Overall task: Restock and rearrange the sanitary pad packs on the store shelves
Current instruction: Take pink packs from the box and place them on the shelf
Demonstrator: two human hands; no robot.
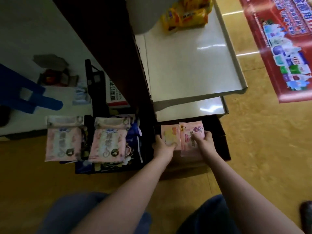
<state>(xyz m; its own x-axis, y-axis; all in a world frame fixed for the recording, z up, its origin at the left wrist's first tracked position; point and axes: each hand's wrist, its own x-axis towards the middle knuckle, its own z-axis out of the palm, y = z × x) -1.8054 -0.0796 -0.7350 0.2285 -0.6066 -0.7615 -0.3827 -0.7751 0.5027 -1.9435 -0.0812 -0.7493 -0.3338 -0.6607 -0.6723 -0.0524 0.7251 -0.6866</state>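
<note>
Bottom shelf [217,132], floor level: lining up two packs.
My left grip [164,146] clenched on yellow-patch pack [169,135], right grip [203,142] on pink pack [190,132]; I'd butt edges, push back flush.

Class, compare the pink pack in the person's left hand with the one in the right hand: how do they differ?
The left-hand pack is paler, with a yellowish panel; the right-hand pack is deeper pink, with a purple emblem and a red label. The right-hand pack overlaps the left-hand pack's edge and reaches lower in the picture. Both are pink, flat, and held, one by the left hand, one by the right hand.
</note>
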